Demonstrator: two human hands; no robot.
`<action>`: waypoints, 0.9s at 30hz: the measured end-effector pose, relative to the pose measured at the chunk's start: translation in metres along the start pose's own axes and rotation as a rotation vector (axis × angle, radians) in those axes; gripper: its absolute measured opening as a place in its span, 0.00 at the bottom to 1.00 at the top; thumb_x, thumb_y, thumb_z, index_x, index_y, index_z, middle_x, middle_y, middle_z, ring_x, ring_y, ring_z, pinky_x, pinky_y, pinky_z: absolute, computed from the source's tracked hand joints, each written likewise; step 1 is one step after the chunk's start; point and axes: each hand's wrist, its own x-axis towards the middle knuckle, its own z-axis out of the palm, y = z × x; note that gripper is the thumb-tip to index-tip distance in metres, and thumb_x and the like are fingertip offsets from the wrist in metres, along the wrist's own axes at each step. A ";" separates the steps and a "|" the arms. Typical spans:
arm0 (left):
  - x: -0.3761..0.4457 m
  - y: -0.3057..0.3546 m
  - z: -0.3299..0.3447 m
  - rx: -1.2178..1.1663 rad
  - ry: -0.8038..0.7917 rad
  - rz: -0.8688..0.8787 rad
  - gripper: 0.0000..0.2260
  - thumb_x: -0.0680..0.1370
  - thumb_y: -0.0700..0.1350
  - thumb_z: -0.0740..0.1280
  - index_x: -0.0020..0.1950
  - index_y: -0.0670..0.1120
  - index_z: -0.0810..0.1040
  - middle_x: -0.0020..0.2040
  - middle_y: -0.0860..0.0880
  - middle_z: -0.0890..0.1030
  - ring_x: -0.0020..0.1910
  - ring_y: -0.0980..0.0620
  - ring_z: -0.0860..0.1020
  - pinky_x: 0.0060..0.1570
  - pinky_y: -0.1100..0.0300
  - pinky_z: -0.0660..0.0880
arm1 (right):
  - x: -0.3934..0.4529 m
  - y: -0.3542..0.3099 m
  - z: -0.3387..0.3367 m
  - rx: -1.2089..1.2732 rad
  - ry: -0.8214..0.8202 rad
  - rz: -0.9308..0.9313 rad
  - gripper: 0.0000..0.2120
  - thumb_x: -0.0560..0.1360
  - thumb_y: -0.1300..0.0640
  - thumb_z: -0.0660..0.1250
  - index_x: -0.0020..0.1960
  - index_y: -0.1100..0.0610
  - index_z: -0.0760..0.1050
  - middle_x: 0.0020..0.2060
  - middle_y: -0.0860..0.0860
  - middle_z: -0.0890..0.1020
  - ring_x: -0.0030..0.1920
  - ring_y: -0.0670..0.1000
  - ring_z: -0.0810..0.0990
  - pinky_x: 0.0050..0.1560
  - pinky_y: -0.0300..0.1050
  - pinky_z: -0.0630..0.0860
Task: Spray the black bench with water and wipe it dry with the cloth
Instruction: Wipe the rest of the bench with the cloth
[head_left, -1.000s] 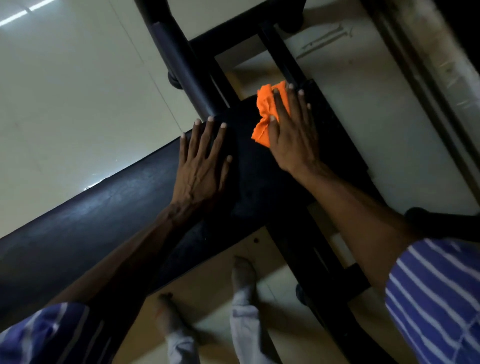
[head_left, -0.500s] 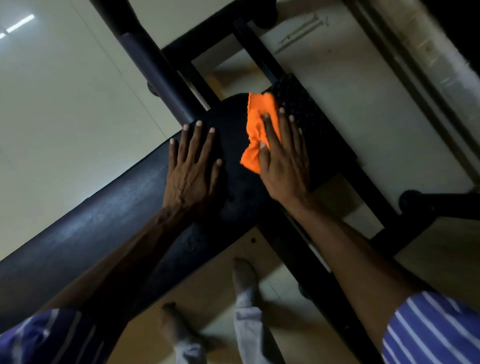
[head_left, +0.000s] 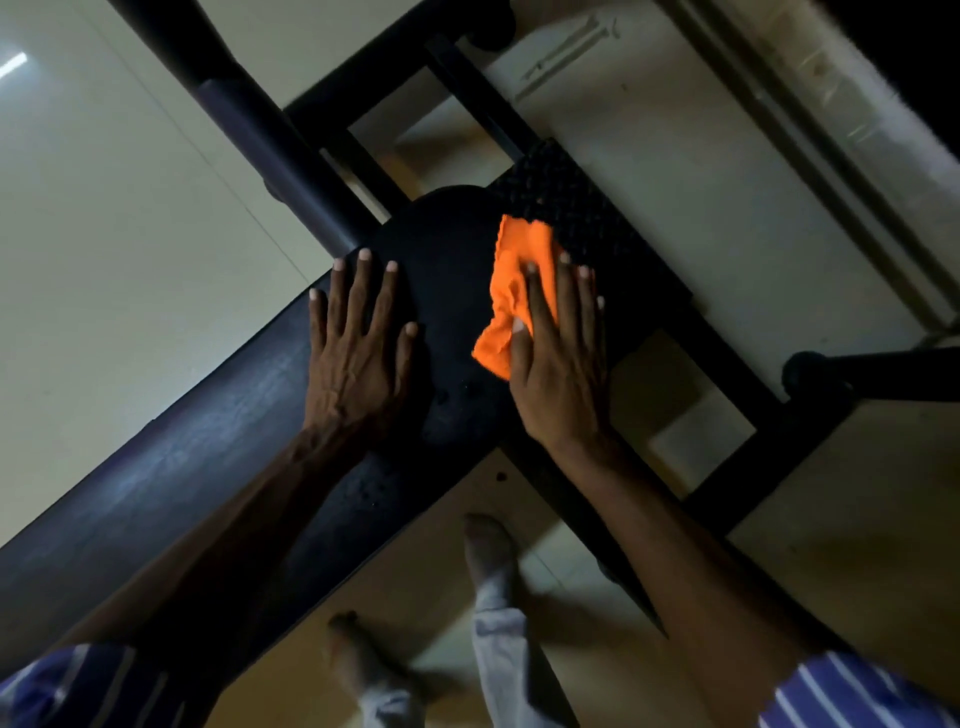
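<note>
Left hand (head_left: 358, 358) lies flat, palm down, fingers spread wide on the long black padded bench (head_left: 156, 478) near its rounded end, holding nothing. Right hand (head_left: 561, 364) is also flat with fingers extended, pressing the crumpled orange cloth (head_left: 511, 291) onto the bench's rounded end; the cloth is pinned under the fingers rather than gripped, its far corner lying at the edge of a black textured pad (head_left: 576, 208) just beyond. Black metal frame tubes (head_left: 270, 135) cross beneath, over a pale tiled floor (head_left: 130, 234).
</note>
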 end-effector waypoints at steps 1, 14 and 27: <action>0.000 0.000 -0.001 -0.003 -0.004 0.002 0.28 0.87 0.58 0.48 0.86 0.52 0.49 0.87 0.48 0.47 0.86 0.48 0.41 0.84 0.40 0.43 | -0.014 0.002 0.001 -0.001 0.002 -0.007 0.26 0.88 0.50 0.56 0.84 0.52 0.59 0.85 0.56 0.56 0.86 0.57 0.52 0.85 0.59 0.52; -0.002 -0.002 0.003 0.003 0.019 0.023 0.28 0.88 0.58 0.48 0.86 0.51 0.49 0.87 0.47 0.47 0.86 0.46 0.42 0.84 0.43 0.41 | 0.026 0.005 0.008 -0.094 -0.065 -0.069 0.34 0.84 0.33 0.53 0.86 0.47 0.53 0.86 0.56 0.52 0.86 0.59 0.49 0.85 0.62 0.49; -0.014 -0.013 -0.007 -0.014 -0.032 0.088 0.28 0.88 0.57 0.50 0.86 0.51 0.51 0.87 0.47 0.48 0.86 0.45 0.44 0.84 0.41 0.43 | -0.007 -0.019 0.021 -0.050 0.111 0.054 0.27 0.87 0.42 0.56 0.84 0.49 0.60 0.85 0.56 0.58 0.86 0.58 0.53 0.84 0.61 0.52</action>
